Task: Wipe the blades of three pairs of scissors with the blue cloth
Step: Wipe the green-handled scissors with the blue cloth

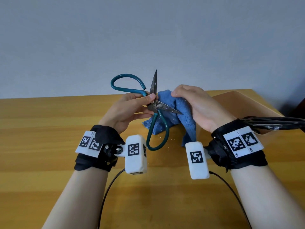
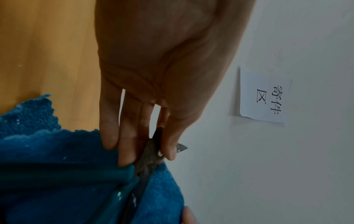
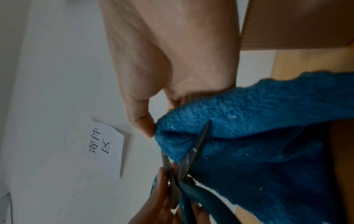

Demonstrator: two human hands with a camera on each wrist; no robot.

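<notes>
Teal-handled scissors (image 1: 155, 103) with dark, stained blades are held above the table, blades spread wide: one points up, the other out to the right. My left hand (image 1: 132, 108) pinches them at the pivot (image 2: 153, 153) between thumb and fingers. My right hand (image 1: 196, 103) grips the blue cloth (image 1: 181, 113), bunched just behind the right-pointing blade (image 3: 199, 144). In the right wrist view the thumb pinches the cloth (image 3: 249, 128) close above that blade. The cloth's lower end hangs down to the table.
Black-handled scissors (image 1: 272, 123) lie at the right on a brown cardboard box (image 1: 244, 103), just beyond my right wrist. A paper sign (image 2: 266, 98) is stuck on the grey wall. Small crumbs dot the wooden table (image 1: 49, 129) under the cloth.
</notes>
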